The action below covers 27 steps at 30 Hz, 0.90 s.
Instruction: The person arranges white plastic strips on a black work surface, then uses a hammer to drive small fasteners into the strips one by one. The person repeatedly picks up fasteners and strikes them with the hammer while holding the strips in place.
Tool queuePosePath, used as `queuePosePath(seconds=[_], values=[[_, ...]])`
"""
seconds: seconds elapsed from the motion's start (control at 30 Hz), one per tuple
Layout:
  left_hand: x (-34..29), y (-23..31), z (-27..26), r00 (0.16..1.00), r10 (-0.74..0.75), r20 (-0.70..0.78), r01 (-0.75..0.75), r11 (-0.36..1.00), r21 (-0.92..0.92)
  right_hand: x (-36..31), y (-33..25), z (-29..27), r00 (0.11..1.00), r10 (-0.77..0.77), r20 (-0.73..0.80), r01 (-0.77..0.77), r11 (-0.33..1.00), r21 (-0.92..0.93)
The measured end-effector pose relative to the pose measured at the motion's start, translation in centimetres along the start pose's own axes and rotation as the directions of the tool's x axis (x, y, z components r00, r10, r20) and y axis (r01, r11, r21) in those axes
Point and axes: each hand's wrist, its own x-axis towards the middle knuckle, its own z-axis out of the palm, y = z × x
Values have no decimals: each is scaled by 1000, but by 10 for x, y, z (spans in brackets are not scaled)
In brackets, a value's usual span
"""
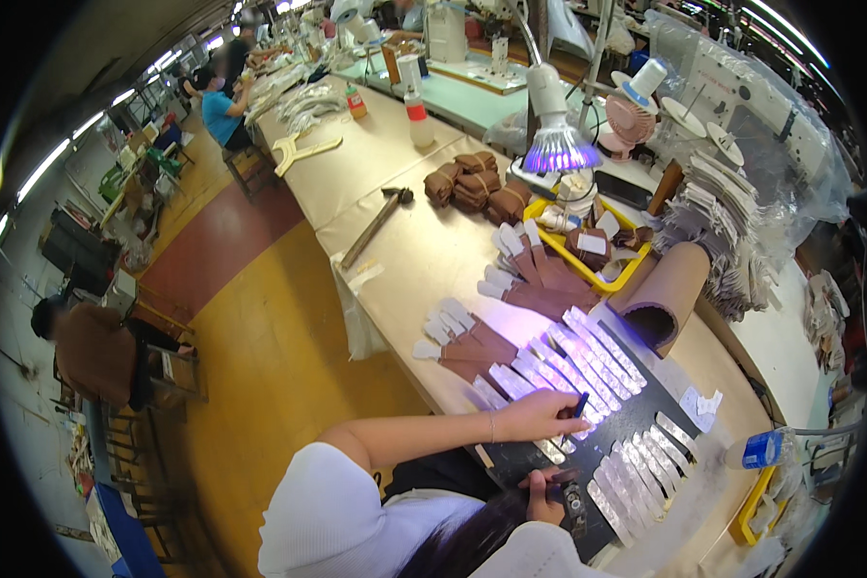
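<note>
My left hand [535,416] reaches across a dark board [612,426], fingers closed around a short dark blue stick-like piece [581,405]. Beneath it, rows of pale shiny strips [588,361] catch a violet-white glow. Closer to my body, my right hand [546,496] is closed, its fingers partly hidden, at a small dark tool with metal parts [573,503] whose kind I cannot make out. Beside that tool lies a second row of pale strips [636,477]. Brown pieces with white finger-like ends [467,347] lie past the board's left side.
A lit lamp [559,135] hangs over the table. Behind the strips are a cardboard tube [667,294], a yellow basket [602,275] and brown bundles [472,183]. A hammer [376,226] lies farther left; a plastic bottle [756,450] is at right. Other people sit at left.
</note>
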Motion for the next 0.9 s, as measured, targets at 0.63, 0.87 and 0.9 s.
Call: queuePosePath(seconds=[0.63, 0.87, 0.9], values=[[7, 5, 8, 996, 16, 88, -16, 1000, -1, 3, -8, 3, 992, -125, -6, 124, 988, -87], [-1, 3, 12, 995, -26, 92, 33, 997, -66, -1, -17, 1, 999, 31, 42, -32, 999, 4], [-2, 4, 12, 994, -45, 103, 54, 995, -80, -1, -16, 1, 999, 28, 42, -28, 1000, 2]])
